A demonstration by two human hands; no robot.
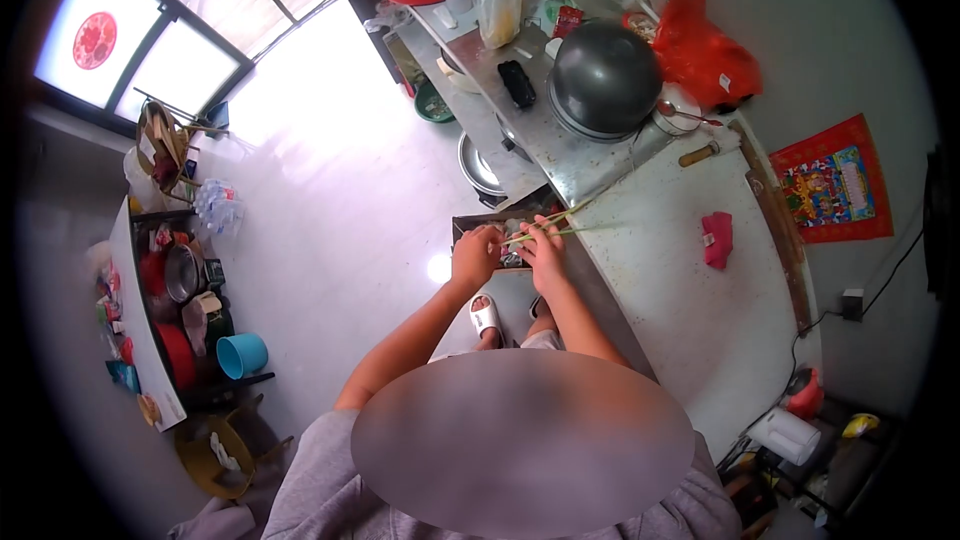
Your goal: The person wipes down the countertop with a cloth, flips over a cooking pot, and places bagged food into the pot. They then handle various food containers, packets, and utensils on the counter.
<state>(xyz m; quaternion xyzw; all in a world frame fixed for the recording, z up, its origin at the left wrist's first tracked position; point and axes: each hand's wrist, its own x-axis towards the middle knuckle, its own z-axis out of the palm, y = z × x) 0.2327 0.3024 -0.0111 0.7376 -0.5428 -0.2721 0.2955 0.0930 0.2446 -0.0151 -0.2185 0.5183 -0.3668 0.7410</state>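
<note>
Okay, long thin green stalks (pixel 518 238) run from the left hand (pixel 477 256) past the right hand (pixel 543 248), over an open dark rectangular box (pixel 470 220). From here, left fingertips pinch one end, nearly together; right fingers half spread, grip unclear. Tugging could snap stalks; slack fingers could drop them.

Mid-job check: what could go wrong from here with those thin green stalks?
The thin green stalks run between the left hand and right hand above an open dark box, so one might slip into it. Their long ends reach toward the stained white worktop and may catch its edge. Dropped scraps could miss the box and hit a white open-toed slipper.
</note>
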